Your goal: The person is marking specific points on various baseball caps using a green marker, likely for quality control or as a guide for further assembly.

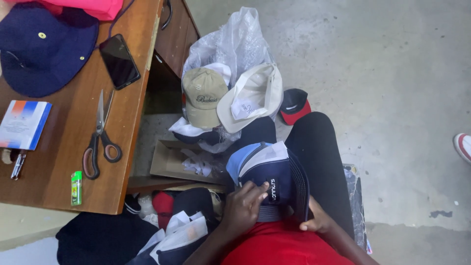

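Observation:
A navy and light-blue cap (pixel 267 172) with a white panel rests on my lap, upside down, its back strap facing me. My left hand (pixel 243 206) presses its fingers on the dark rear panel beside a small label. My right hand (pixel 316 221) grips the cap's lower right edge from underneath, mostly hidden by the cap. I wear a red top and black trousers (pixel 319 147).
A pile of caps lies on the concrete floor: a beige cap (pixel 202 95), a white cap (pixel 255 95), a black-and-red cap (pixel 294 105), a plastic bag (pixel 230 44). A wooden desk (pixel 122 162) holds scissors (pixel 99 140), a phone (pixel 119 61), a green lighter (pixel 76 188), a navy hat (pixel 41 49). A cardboard box (pixel 169 159) sits below.

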